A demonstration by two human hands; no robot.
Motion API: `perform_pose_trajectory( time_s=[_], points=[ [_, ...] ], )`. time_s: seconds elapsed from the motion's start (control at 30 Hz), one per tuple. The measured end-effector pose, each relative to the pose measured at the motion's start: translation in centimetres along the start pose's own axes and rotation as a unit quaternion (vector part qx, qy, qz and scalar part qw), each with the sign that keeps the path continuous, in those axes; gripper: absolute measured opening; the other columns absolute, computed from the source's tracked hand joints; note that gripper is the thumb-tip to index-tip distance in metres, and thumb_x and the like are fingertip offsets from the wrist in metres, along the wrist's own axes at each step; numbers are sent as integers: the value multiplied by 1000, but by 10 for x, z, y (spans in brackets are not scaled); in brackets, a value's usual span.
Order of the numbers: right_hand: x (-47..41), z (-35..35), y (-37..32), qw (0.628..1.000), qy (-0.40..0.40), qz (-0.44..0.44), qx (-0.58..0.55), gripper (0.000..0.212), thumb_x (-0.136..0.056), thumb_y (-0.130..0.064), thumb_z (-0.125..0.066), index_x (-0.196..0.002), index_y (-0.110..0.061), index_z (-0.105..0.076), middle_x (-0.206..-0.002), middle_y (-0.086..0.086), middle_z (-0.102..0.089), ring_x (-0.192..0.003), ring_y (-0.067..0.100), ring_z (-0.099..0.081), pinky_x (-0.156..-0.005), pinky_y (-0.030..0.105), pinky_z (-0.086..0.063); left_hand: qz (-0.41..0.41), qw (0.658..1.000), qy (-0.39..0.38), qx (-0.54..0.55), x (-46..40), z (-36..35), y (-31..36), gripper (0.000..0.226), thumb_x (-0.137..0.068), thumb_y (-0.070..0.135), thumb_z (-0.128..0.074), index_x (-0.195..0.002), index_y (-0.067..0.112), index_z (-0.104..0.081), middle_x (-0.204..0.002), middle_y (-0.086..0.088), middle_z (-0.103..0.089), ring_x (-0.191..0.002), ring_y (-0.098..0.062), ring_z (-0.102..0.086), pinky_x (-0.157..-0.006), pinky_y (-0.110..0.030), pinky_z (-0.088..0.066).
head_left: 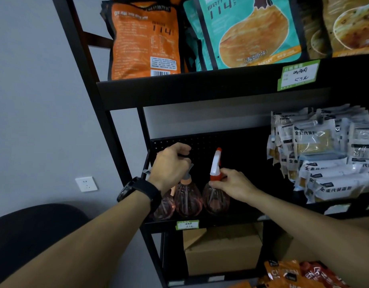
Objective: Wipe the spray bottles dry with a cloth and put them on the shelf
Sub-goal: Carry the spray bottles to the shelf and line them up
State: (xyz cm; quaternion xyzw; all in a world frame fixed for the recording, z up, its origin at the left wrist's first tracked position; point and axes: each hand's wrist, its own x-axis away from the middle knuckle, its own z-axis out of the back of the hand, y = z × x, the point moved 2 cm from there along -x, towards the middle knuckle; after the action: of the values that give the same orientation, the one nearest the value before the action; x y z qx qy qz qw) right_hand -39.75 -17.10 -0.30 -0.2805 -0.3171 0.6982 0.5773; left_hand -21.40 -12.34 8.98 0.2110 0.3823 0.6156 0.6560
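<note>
On the shelf [200, 222] edge, both hands apparently pinch neighbouring spray bottles' [215, 199] heads; right stands clear.

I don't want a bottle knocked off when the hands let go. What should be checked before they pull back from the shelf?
1. Right bottle standing upright on the shelf: ok.
2. Right hand has let go of its neck: not ok, fingers touch the orange collar.
3. Left hand clear of the middle bottle: not ok, it covers the sprayer head.
4. Left bottle standing steady: cannot tell, the wrist hides most of it.
5. Bottles dry: cannot tell.
6. Snack packets apart from the bottles: ok.
</note>
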Motion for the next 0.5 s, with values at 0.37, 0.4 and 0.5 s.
perform_pose_trajectory(
  time_s=[0.37,0.4,0.5],
  points=[
    [17,44,-38,992,99,1,72,56,-82,-24,-68,-134,-15,-49,-133,5,-45,-120,21,-48,-91,28,-43,-21,1000,14,-15,15,28,27,36,-93,4,-56,-126,16,-63,-122,3,-65,-112,-13,-60,-100,-26,-49],
    [20,50,-45,991,113,13,70,52,-83,-23,-66,-133,-15,-50,-133,5,-45,-120,21,-48,-92,29,-44,-25,999,16,-15,18,32,32,36,-93,4,-56,-126,16,-63,-123,2,-66,-113,-13,-60,-99,-24,-48],
    [31,65,-69,987,143,51,52,44,-85,-27,-66,-126,-17,-55,-128,1,-50,-118,19,-51,-95,32,-46,-40,999,20,-23,27,44,47,37,-93,4,-55,-128,15,-62,-124,1,-65,-117,-14,-60,-101,-24,-47]
  ],
)
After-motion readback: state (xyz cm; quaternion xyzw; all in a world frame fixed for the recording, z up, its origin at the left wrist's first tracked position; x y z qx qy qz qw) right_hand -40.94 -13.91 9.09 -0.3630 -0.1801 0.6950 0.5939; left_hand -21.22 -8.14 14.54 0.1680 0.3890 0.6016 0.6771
